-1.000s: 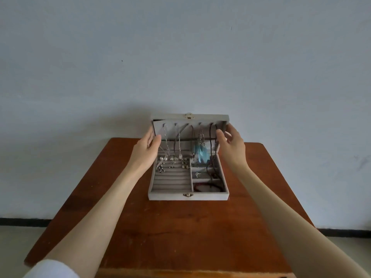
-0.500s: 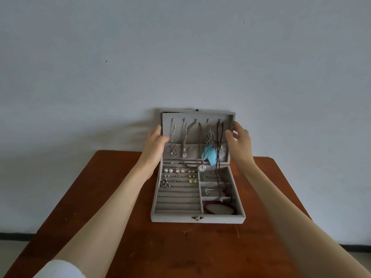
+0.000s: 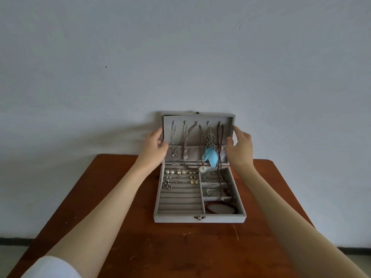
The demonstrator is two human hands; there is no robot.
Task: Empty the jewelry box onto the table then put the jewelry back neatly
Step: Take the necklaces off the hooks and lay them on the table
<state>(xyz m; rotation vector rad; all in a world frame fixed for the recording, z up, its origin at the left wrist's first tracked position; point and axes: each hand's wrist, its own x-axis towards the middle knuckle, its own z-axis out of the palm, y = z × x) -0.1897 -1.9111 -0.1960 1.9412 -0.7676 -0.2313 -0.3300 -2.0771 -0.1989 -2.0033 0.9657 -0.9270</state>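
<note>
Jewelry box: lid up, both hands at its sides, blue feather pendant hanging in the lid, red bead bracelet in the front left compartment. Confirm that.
Not quite. The head view shows the red bead bracelet in the front right compartment. The rest stands.

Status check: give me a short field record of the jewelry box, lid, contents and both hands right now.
box: grey jewelry box on the wooden table, near the wall
lid: lid open, upright
lid contents: necklaces on hooks; blue feather earring
tray left: stud earrings in ring rolls
tray right: red bead bracelet, front compartment
left hand: left hand at lid's left edge
right hand: right hand at lid's right edge
emptied: nothing out yet
</note>
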